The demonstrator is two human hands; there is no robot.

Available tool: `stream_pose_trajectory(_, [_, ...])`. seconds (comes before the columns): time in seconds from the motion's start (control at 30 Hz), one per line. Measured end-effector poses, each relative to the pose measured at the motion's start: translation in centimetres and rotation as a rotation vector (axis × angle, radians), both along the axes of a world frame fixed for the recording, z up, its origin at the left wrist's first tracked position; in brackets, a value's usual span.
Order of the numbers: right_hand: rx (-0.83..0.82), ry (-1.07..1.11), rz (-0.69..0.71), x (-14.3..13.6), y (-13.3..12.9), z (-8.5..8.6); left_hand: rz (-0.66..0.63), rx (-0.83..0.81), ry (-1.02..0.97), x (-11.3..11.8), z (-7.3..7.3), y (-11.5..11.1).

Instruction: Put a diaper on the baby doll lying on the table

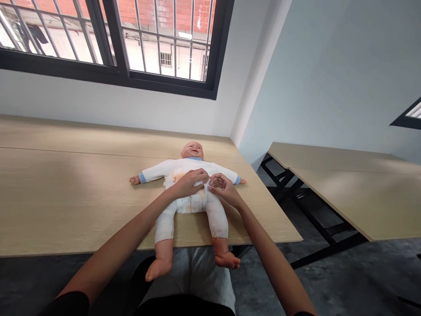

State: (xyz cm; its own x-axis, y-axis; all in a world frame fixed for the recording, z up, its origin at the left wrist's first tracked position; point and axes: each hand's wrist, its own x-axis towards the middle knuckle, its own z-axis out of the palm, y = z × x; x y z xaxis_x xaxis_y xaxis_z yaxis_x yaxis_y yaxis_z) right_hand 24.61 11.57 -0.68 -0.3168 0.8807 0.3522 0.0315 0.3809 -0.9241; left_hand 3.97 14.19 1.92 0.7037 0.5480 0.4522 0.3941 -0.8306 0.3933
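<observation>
A baby doll (193, 150) lies on its back, arms spread, in a white top with blue cuffs and collar. Around its hips is a white diaper (190, 204) with faint orange marks. White leggings (217, 217) cover its legs down to the shins. My left hand (192, 182) rests over the doll's belly, its bent fingers closed on the diaper's upper edge at the right of the waist. Close beside it, my right hand (223, 188) is curled, thumb and forefinger pinching the diaper's side. My fingers partly hide the waist there.
The doll lies on a light wooden table (82, 197), its feet hanging past the front edge. A second wooden table (355, 188) with black legs stands to the right, across a gap. Behind are a wall and a barred window (164, 85).
</observation>
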Motion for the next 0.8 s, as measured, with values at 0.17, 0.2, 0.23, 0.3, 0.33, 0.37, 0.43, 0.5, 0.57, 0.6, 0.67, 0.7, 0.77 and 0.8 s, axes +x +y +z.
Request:
stream_pose_trajectory(0.17, [-0.02, 0.05, 0.019, 0.29, 0.25, -0.04, -0.017, 0.017, -0.011, -0.04, -0.09, 0.22])
stream_pose_trajectory(0.2, [-0.02, 0.059, 0.023, 0.35, 0.25, 0.01, -0.019, 0.018, -0.014, -0.05, -0.11, 0.24])
stream_pose_trajectory(0.23, [-0.02, 0.066, 0.025, 0.39, 0.23, 0.06, -0.02, 0.018, -0.016, -0.05, -0.12, 0.26])
stream_pose_trajectory(0.3, [-0.024, 0.068, 0.03, 0.44, 0.16, 0.18, -0.018, 0.018, -0.017, -0.04, -0.12, 0.25])
stream_pose_trajectory(0.33, [-0.028, 0.066, 0.027, 0.45, 0.13, 0.22, -0.017, 0.018, -0.017, -0.03, -0.12, 0.23])
stream_pose_trajectory(0.37, [-0.03, 0.063, 0.022, 0.44, 0.12, 0.25, -0.015, 0.018, -0.017, -0.03, -0.11, 0.22])
stream_pose_trajectory(0.43, [-0.023, 0.046, 0.012, 0.4, 0.14, 0.24, -0.014, 0.017, -0.018, -0.03, -0.09, 0.19])
stream_pose_trajectory(0.5, [-0.003, 0.017, 0.013, 0.37, 0.22, 0.15, -0.013, 0.017, -0.02, -0.04, -0.08, 0.17])
stream_pose_trajectory(0.57, [0.018, -0.021, 0.025, 0.39, 0.34, -0.01, -0.012, 0.016, -0.024, -0.06, -0.05, 0.17])
stream_pose_trajectory(0.6, [0.028, -0.036, 0.029, 0.42, 0.4, -0.09, -0.012, 0.016, -0.026, -0.07, -0.04, 0.17])
stream_pose_trajectory(0.67, [0.058, -0.064, 0.027, 0.47, 0.47, -0.21, -0.016, 0.013, -0.029, -0.08, 0.0, 0.16])
stream_pose_trajectory(0.7, [0.081, -0.08, 0.018, 0.49, 0.48, -0.24, -0.018, 0.011, -0.031, -0.07, 0.02, 0.15])
stream_pose_trajectory(0.77, [0.137, -0.124, -0.003, 0.5, 0.45, -0.22, -0.019, 0.006, -0.035, -0.04, 0.06, 0.12])
stream_pose_trajectory(0.8, [0.163, -0.146, -0.012, 0.5, 0.43, -0.18, -0.017, 0.004, -0.037, -0.03, 0.08, 0.1])
